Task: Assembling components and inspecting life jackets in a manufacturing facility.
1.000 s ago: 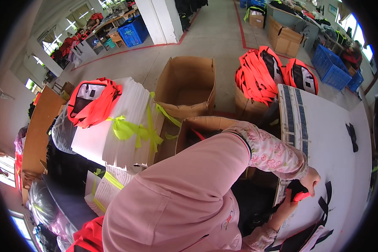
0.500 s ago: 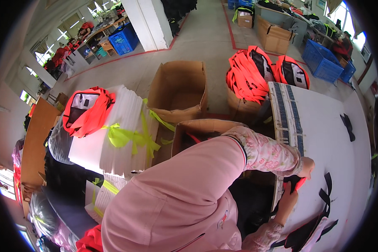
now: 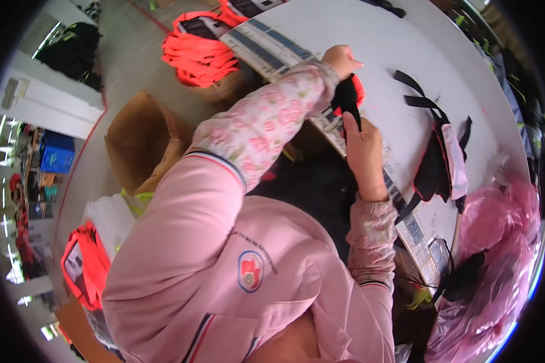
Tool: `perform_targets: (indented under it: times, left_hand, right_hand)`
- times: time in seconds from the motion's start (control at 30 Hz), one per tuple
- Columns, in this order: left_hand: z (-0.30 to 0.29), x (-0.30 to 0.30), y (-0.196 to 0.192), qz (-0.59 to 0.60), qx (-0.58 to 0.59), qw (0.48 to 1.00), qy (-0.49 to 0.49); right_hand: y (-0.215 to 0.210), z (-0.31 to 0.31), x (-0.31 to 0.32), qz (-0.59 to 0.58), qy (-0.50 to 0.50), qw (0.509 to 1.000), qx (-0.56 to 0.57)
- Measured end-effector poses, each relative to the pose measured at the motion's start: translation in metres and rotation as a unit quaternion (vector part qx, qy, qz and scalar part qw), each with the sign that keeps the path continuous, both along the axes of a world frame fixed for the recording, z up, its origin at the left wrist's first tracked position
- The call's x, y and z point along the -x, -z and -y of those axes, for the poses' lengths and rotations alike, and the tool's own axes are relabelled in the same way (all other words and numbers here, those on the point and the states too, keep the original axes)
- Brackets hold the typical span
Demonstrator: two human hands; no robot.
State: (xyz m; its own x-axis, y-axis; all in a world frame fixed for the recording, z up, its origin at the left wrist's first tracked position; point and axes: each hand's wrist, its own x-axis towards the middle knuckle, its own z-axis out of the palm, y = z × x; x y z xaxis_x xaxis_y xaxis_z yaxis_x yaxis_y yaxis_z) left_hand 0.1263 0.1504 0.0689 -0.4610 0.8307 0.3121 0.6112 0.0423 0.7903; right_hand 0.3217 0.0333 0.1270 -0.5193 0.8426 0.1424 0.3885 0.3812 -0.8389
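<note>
While a black-and-red fabric piece (image 3: 347,100) is gripped between both hands at the white table's (image 3: 406,48) edge, left hand (image 3: 341,59) closed above, right hand (image 3: 362,151) closed below, pink plastic bag (image 3: 496,242) right of them, orange items (image 3: 203,51) heaped in a cardboard box (image 3: 227,91) to the left, open cardboard box (image 3: 140,140) beyond

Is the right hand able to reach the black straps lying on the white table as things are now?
Probably yes. The right hand holds a black and red piece together with the left hand, and the black straps lie just beyond on the white table, nothing between.

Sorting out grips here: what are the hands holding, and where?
Both hold one black-and-red piece: left hand its top, right hand its lower end.
</note>
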Motion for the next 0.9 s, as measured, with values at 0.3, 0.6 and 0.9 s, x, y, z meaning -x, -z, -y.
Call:
perform_targets:
  times: [0.3,0.6,0.9]
  left_hand:
    - [0.064,-0.040,-0.023,0.317,0.079,0.938,0.115]
    - [0.098,-0.081,0.004,0.435,-0.024,0.889,0.138]
    - [0.066,-0.025,0.010,0.414,-0.124,0.900,0.051]
  right_hand:
    - [0.023,-0.012,-0.039,-0.396,0.018,0.847,0.354]
    - [0.059,0.010,-0.015,-0.341,0.114,0.882,0.304]
    - [0.026,0.030,-0.028,-0.388,-0.082,0.760,0.515]
